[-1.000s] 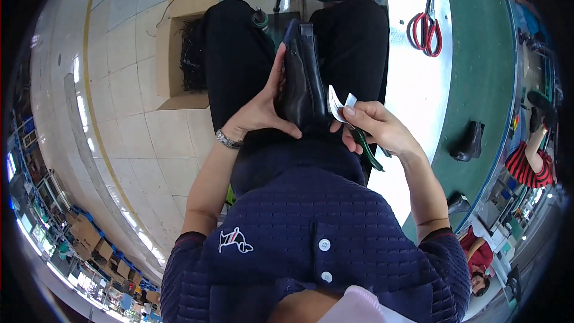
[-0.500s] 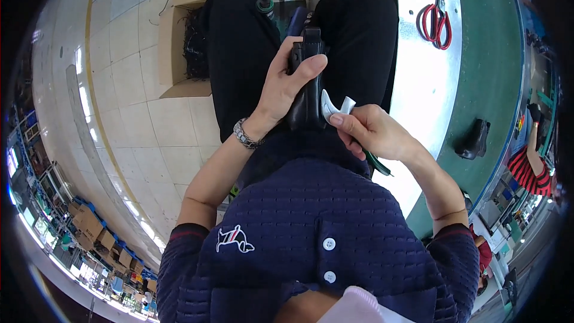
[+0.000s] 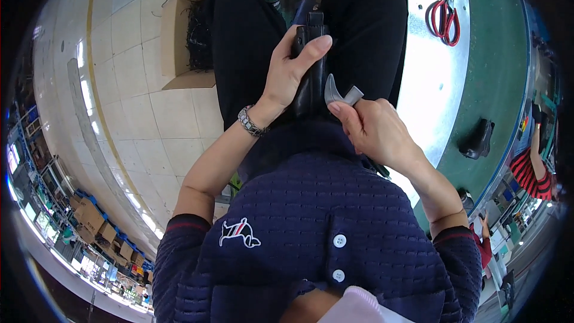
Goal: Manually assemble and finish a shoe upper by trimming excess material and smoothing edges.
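Navy fabric of the shirt (image 3: 299,203) lies nearest, at 6 o'clock from the black boot (image 3: 308,93) held in the lap. At 4 o'clock the right hand (image 3: 379,128) curls tightly round a grey hooked tool (image 3: 335,92); whether its tip touches the boot, I cannot tell. From 8 o'clock the left hand (image 3: 287,75) wraps the boot, thumb across its top. Smooth, probably light and a little slippery, the boot should be firm with some give, so a full palm around its middle suits best. Black trousers (image 3: 245,36) hem it in at 10 and 2 o'clock. Wider room for elbow movement seems to lie over the tiled floor (image 3: 131,72), at 8 o'clock. At 2 o'clock, red-handled scissors (image 3: 443,17) lie near the edge where the metal counter (image 3: 427,84) meets a green surface (image 3: 487,54). Farther out, at 4 o'clock, rests a second boot (image 3: 480,139).
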A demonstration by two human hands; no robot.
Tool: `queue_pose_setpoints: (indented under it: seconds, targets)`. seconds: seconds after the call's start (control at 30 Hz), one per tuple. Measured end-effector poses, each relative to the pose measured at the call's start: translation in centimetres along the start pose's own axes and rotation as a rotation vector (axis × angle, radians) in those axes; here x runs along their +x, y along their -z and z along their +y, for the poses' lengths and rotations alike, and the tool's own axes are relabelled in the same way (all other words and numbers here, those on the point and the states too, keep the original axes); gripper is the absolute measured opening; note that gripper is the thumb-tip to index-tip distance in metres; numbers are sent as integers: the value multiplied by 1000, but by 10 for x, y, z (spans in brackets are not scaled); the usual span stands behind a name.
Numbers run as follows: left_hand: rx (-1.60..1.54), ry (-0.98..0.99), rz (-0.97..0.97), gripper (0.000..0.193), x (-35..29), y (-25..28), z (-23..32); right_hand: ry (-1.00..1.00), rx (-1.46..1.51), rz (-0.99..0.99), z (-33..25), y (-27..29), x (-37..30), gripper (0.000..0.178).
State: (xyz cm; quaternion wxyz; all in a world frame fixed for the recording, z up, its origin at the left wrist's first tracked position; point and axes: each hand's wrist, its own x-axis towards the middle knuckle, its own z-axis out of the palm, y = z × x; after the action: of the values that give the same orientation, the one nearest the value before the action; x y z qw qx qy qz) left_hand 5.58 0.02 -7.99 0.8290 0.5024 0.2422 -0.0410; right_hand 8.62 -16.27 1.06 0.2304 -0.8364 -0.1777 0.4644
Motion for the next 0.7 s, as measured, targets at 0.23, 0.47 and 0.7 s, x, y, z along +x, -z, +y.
queue_pose_setpoints:
  seconds: [0.23,0.47,0.7]
  targets:
    - [-74,35,-22,38,12,8,-1,-19,269,-11,10,2,13,60]
    - [-40,40,-71,41,3,8,1,39,572,-338,30,10,16,60]
    - [-20,6,-98,43,-2,8,-4,-18,36,-392,0,41,20,65]
